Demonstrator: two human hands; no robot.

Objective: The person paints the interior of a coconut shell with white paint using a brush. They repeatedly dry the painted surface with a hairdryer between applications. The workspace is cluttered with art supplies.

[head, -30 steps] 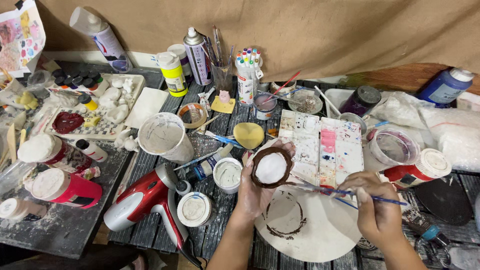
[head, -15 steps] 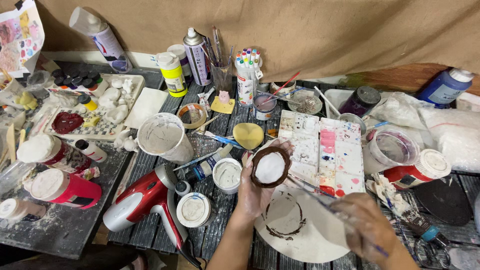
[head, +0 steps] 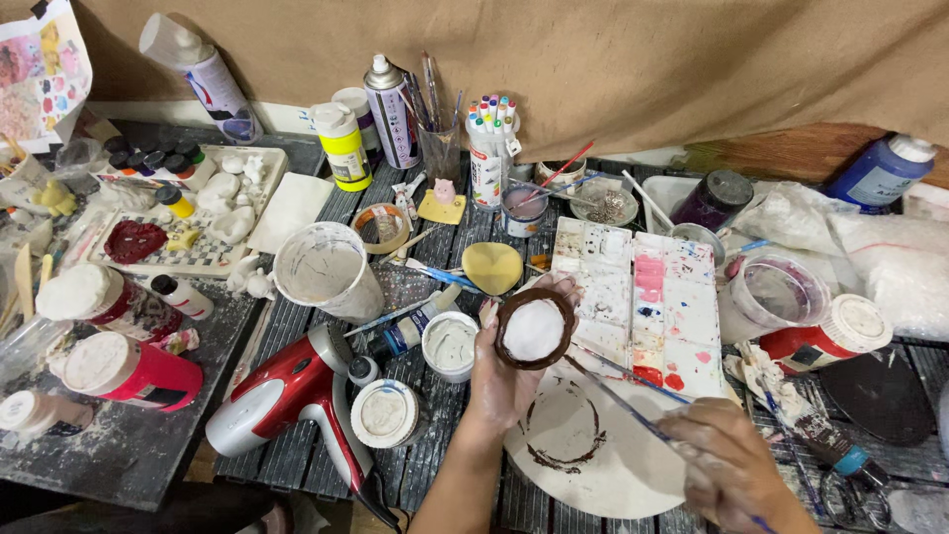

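Holding a small round dish (head: 534, 329) with a brown rim and a white face, the left hand (head: 509, 371) is clenched around its lower edge, thumb and fingers wrapped against the rim, so the dish is lifted above the dark slatted bench (head: 297, 455) and tilted toward the camera. The dish sits just left of the white paint palette (head: 643, 297), whose wells carry pink, red and blue stains, and just above a white round board (head: 603, 455) marked with a brown ring. The right hand (head: 736, 470) is blurred; it grasps a thin paintbrush (head: 618, 396) whose shaft runs up and left, its tip ending close to the lower right rim of the dish; contact cannot be confirmed. Left of the left hand stand a small open jar (head: 451, 344) of pale paint and a white lid (head: 384, 413). A red and silver hair dryer (head: 282, 396) lies further left on the bench. A white plastic cup (head: 321, 269) lies tipped on its side behind the dryer. A clear plastic cup (head: 776, 295) stands right of the palette, beside a red bottle (head: 830, 336) with a white cap lying on its side.
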